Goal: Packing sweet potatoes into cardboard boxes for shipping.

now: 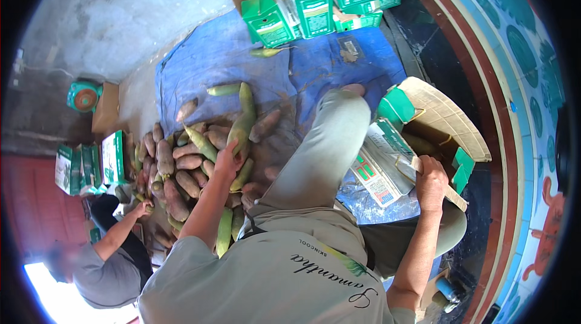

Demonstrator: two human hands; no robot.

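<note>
My left hand [228, 159] is closed round the near end of a large green radish [242, 128] above the heap on the floor. Beyond it shows another green length [246, 95]; I cannot tell whether it belongs to the same radish. Under and beside that hand lie reddish-brown roots [187, 162] mixed with more green radishes. On the right, my right hand [431, 180] grips the edge of a cardboard flap on an open green-and-brown carton [448, 112]. Inside the carton are roundish roots, partly in shadow. A scale with a red-lit display [366, 170] sits against the carton.
A blue tarp [212, 52] covers the floor ahead, with several green cartons [315, 12] at its far edge. Another person's hand [144, 208] touches the heap's left side. Folded cartons [91, 166] and a teal fan-like device [83, 96] stand farther left.
</note>
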